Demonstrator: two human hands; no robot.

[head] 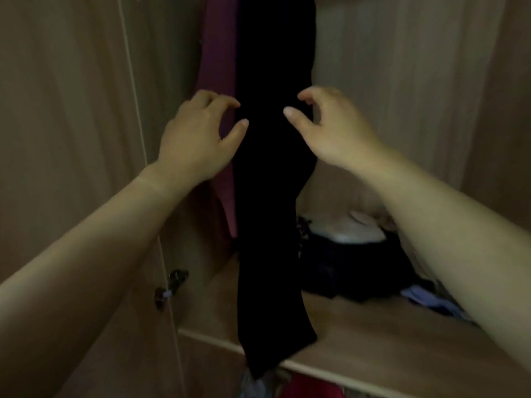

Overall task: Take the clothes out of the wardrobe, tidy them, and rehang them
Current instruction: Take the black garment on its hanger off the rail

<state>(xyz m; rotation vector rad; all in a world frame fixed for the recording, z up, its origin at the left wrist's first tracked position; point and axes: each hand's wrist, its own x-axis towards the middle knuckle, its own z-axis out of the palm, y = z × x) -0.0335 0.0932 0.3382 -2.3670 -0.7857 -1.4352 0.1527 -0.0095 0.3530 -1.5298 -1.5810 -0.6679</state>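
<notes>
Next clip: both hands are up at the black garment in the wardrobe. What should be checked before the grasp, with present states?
1. Left hand empty: ok, it holds nothing.
2. Right hand empty: ok, it holds nothing.
3. Black garment hanging between the hands: ok.
4. Purple garment apart from the black one: cannot tell; they hang side by side.
5. Hanger seated on the rail: cannot tell; both lie above the frame.
</notes>
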